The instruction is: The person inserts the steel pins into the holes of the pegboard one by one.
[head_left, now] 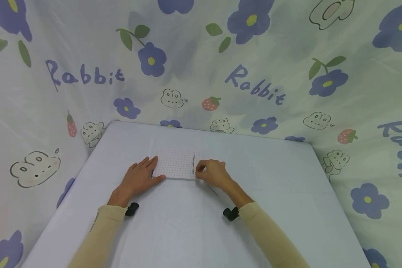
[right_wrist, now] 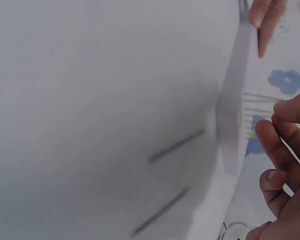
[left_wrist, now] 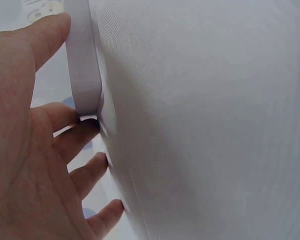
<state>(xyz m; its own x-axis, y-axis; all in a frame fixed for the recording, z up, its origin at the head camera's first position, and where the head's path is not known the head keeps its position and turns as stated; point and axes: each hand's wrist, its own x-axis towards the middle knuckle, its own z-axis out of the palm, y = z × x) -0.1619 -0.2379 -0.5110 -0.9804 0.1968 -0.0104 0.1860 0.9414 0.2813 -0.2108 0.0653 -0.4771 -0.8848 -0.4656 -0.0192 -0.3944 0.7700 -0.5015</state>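
Note:
A white board [head_left: 174, 163] dotted with rows of small holes lies on the table. Thin metal pins [head_left: 193, 163] stand in a line along its right side. My left hand [head_left: 139, 176] lies at the left front corner, thumb against the front edge and outstretched fingers along the left edge. At the right side, my right hand [head_left: 214, 173] has thumb and forefinger pinched together. In the right wrist view its fingertips meet the outer end of a slim pin [right_wrist: 262, 97] jutting from the board; the exact contact is hidden by the fingers.
Two loose pins, one farther from the board [right_wrist: 160, 212] and one closer to it [right_wrist: 176, 146], lie on the white tabletop [head_left: 174, 230]. A printed curtain [head_left: 194, 74] hangs behind the table and at both sides.

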